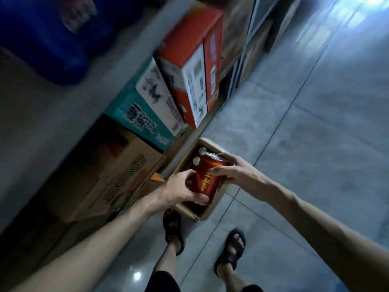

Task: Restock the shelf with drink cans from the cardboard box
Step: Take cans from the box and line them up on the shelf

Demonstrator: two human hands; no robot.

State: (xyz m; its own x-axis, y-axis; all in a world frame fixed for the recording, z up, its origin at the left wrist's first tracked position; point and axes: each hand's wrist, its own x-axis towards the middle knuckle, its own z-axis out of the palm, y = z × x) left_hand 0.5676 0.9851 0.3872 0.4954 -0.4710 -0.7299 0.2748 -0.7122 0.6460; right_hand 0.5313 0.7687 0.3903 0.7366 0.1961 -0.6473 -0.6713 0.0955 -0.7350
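Note:
A red drink can (207,178) with yellow characters is held above the open cardboard box (205,213) on the floor. My left hand (181,191) grips the can's lower end from the left. My right hand (230,169) grips its upper part from the right, thumb across the front. Two silver can tops (199,155) show inside the box beyond the held can. The grey shelf edge (117,76) runs diagonally at the left, above stacked cartons.
Cartons line the floor under the shelf: a brown one (117,178), a teal and white one (147,110), a red and white one (193,66). A blue object (46,39) sits on the shelf at top left. My sandalled feet (231,251) stand on the grey tiled floor.

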